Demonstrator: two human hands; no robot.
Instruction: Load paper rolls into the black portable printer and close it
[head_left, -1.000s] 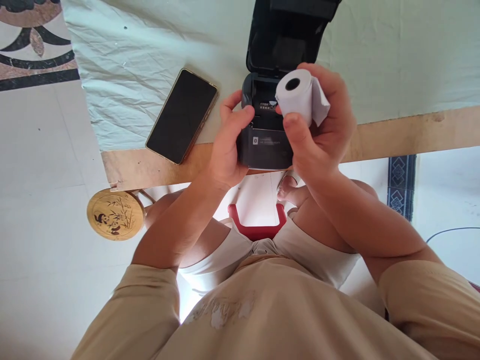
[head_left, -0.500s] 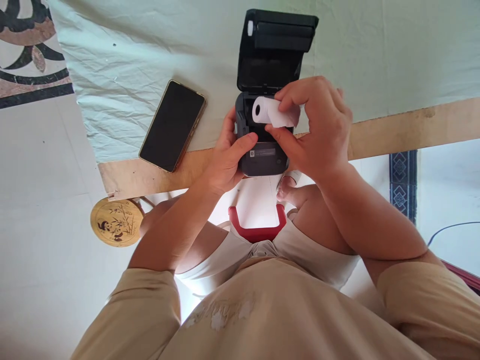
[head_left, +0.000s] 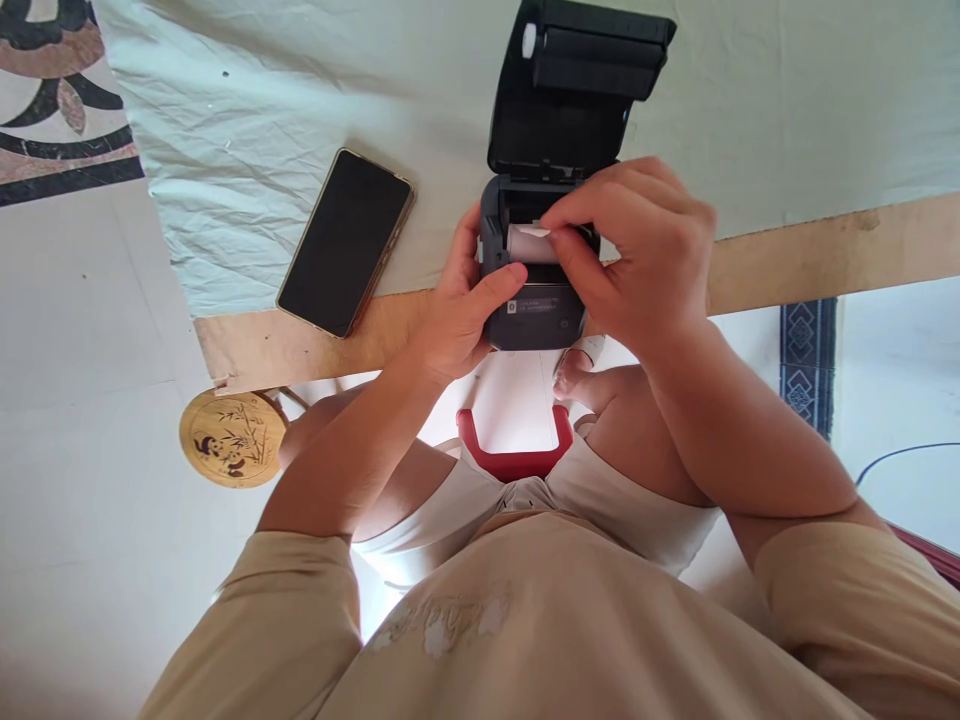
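Observation:
A small black label printer (head_left: pixel 536 322) is held near the table's front edge, its lid (head_left: pixel 559 120) swung up and back. My left hand (head_left: pixel 470 310) grips the printer's left side, thumb on the front rim of the bay. Inside the bay lies a white paper roll (head_left: pixel 527 245), its right part covered by my fingers. My right hand (head_left: pixel 637 245) pinches the paper at the roll's top between thumb and forefinger.
A dark-screened phone (head_left: pixel 345 243) lies on the pale green cloth (head_left: pixel 247 120) to the left. Along the front runs the table's bare wooden edge (head_left: pixel 832 235). A round wooden stool (head_left: pixel 232 440) with a panda picture stands lower left.
The paper roll has gone from being held tilted over the bay to lying down inside it. My right fingers now pinch the paper at its top. The lid leans slightly further right.

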